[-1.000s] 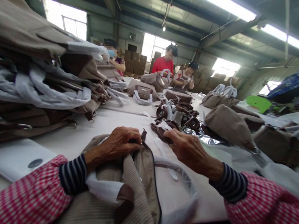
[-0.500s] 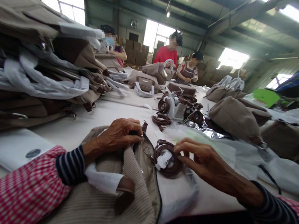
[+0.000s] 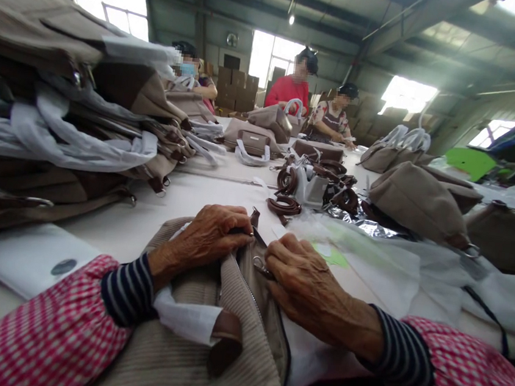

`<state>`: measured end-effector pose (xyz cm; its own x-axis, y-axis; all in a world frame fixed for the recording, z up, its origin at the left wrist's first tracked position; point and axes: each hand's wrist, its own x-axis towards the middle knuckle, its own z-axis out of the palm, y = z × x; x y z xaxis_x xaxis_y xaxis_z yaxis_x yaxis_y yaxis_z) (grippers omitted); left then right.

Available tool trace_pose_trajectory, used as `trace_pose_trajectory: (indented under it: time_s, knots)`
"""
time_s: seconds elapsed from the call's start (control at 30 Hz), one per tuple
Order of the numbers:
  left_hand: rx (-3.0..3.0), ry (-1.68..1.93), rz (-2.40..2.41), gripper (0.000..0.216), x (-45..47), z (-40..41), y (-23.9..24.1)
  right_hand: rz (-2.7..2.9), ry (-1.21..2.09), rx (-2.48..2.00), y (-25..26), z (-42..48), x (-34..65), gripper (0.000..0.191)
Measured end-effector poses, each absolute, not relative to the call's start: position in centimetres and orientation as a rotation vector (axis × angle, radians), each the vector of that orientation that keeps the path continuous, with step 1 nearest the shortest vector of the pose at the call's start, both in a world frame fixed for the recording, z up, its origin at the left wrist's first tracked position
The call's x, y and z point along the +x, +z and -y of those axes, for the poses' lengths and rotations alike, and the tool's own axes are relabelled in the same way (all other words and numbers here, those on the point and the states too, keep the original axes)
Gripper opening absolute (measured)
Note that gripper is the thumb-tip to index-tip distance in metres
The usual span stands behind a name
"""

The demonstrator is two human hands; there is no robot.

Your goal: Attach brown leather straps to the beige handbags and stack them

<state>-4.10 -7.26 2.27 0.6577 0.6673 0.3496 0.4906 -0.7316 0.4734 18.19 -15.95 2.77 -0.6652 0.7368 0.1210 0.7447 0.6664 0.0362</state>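
Note:
A beige ribbed handbag [image 3: 175, 362] lies before me with its zipper open along the right side. My left hand [image 3: 209, 234] is closed on the bag's rim near the far end of the zipper. A white-wrapped handle [image 3: 191, 320] with a brown end rests on the bag's front. My right hand [image 3: 306, 278] is closed at the opening's right edge. From its fingers sticks a metal snap hook [image 3: 261, 267] of the brown strap, whose coil is hidden behind the hand.
Stacked beige bags [image 3: 52, 134] rise on the left, above a flat white packet [image 3: 32, 255]. Coiled brown straps [image 3: 284, 205] lie ahead, with clear plastic sheeting [image 3: 370, 260] on the right. More bags [image 3: 422, 201] sit behind it. Several co-workers [image 3: 289, 89] stand across the table.
My right hand has moved left and closed on the coiled strap, bringing it to the bag's opening. My left hand keeps its grip on the rim.

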Motion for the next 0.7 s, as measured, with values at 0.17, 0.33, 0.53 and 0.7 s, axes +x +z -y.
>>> trace_pose_trajectory:
  time_s: [0.17, 0.33, 0.53, 0.7]
  knots:
    - [2.594, 0.757, -0.927, 0.017, -4.1, 7.2, 2.1, 2.619, -0.173, -1.291, 2.9, 15.8, 18.6, 0.017]
    - [2.624, 0.766, -0.888, 0.022, -4.3, 7.2, 1.9, 2.5, -0.291, -1.479, 4.5, 14.8, 17.8, 0.011]
    - [2.59, 0.716, -0.872, 0.027, -4.4, 7.2, 1.9, 2.515, -0.055, -1.493, 3.3, 12.0, 16.7, 0.014]
    - [2.554, 0.715, -0.903, 0.025, -4.3, 7.2, 2.1, 2.285, 0.257, -1.287, 3.4, 13.0, 19.6, 0.004]
